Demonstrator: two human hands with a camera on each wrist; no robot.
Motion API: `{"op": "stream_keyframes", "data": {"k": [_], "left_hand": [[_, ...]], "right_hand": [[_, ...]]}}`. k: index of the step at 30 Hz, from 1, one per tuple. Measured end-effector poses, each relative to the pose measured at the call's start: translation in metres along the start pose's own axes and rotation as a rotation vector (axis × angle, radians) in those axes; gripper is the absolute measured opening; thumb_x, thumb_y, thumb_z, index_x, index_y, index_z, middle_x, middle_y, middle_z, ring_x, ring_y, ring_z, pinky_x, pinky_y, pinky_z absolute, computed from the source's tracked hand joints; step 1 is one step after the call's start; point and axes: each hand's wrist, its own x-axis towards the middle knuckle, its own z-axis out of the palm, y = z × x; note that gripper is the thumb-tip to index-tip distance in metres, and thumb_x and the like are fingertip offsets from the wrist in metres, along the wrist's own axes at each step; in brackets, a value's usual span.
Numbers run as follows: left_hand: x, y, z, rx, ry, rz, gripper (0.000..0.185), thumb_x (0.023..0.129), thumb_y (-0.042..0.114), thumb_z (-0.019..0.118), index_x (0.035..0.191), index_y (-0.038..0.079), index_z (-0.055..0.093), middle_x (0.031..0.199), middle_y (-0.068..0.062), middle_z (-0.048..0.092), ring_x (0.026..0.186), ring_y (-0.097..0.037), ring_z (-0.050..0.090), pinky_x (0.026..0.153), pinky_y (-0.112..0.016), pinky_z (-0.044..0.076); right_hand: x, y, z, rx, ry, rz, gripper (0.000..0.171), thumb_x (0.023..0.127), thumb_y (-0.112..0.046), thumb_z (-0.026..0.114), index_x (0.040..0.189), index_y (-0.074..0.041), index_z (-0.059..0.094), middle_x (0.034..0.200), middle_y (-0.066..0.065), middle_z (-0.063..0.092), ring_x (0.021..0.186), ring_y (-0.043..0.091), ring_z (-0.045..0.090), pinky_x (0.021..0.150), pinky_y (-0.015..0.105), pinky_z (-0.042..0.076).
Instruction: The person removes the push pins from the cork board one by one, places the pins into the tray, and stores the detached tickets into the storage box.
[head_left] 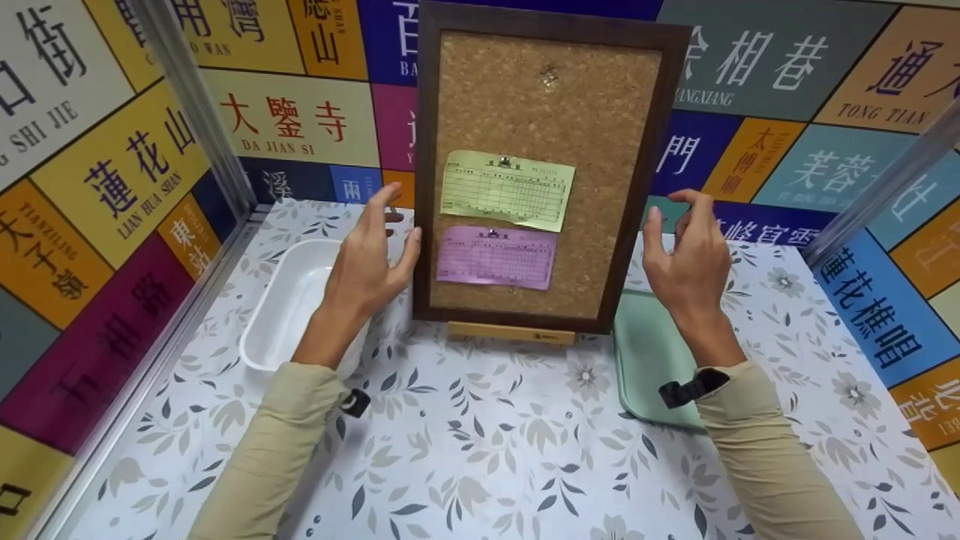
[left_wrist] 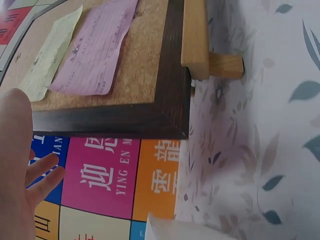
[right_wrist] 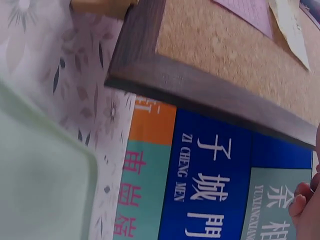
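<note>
A corkboard [head_left: 600,187] in a dark brown frame stands upright on a wooden stand [head_left: 510,332]. Pinned to it are a pale yellow-green form slip [head_left: 506,191] and, below, a purple form slip [head_left: 495,259]. My left hand [head_left: 364,259] is at the board's left edge, fingers loosely bent and apart, its thumb close to the frame; whether it touches is hard to tell. On the other side, my right hand [head_left: 690,259] hovers near the right edge, fingers relaxed and nothing held. A small cluster of pins [head_left: 550,77] sits high on the cork.
A white plastic basin [head_left: 259,322] lies left of the board, partly behind my left forearm. To the right, a pale green tray [head_left: 645,375] is partly under my right arm. Patterned walls [head_left: 300,112] enclose the table [head_left: 480,450], covered with a leaf print.
</note>
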Motion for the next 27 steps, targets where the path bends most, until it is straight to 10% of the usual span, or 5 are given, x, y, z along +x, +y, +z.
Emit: {"op": "stream_keyframes", "data": {"k": [27], "left_hand": [[0.009,0.014,0.039,-0.232,0.135,-0.06,0.024,0.105,0.032,0.07,0.114,0.011,0.072,0.165,-0.014,0.053,0.156,-0.026,0.047,0.125,-0.049,0.044]], "right_hand": [[-0.037,-0.087,0.056,0.346,-0.092,-0.17,0.01,0.099,-0.011,0.075,0.106,-0.005,0.076,0.087,0.004,0.073,0.072,0.011,0.067,0.064,0.02,0.054]]}}
